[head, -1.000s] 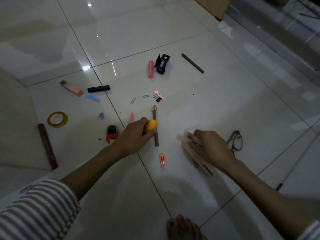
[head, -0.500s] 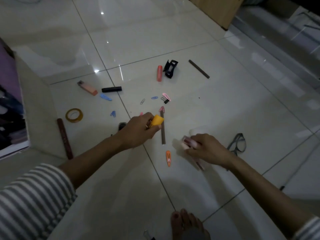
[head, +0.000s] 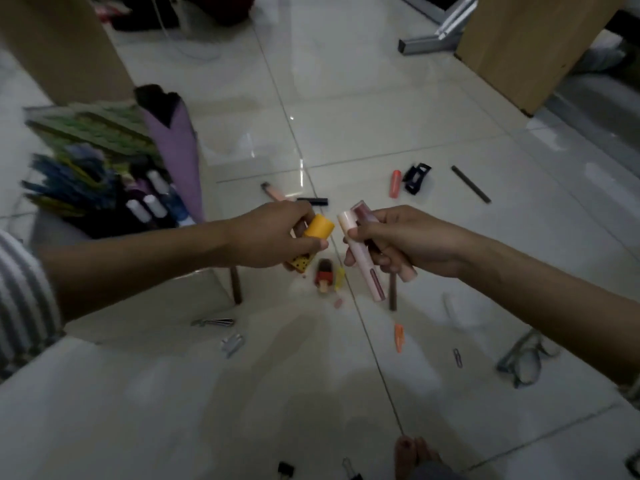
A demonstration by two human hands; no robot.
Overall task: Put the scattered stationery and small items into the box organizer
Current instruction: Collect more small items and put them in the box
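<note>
- The tiled floor [head: 346, 98] carries everything; no desk is involved.
- The box organizer [head: 100, 220] is seen on the floor at the left edge of the view, already crowded with pens and small bottles. It lies to the left of both hands and slightly beyond them.
- Both forearms are stretched forward and held above the floor, converging near the middle of the view, close together but apart.
- The left hand [head: 273, 237] is judged the nearer to the organizer, so a short sweep leftward would be called for; the right hand [head: 405, 240] would have to cross further.
- The left hand is curled round a yellow-capped stick [head: 318, 227], whose cap points up and to the right, away from the organizer.
- In the right hand a pale pink marker [head: 360, 261] and a darker-capped tube [head: 363, 211] are gripped together; their long axes run from upper left down to lower right, caps towards the left hand.
- For upright stowing, the held things would probably need turning end-down; blur makes free slots in the organizer impossible to tell.
- Scattered on the floor are glasses [head: 526, 362], a black hair claw [head: 417, 178], a lolly-shaped eraser [head: 323, 275], an orange hair clip [head: 399, 337] and a paper clip [head: 458, 357], so much of the task is judged undone.
</note>
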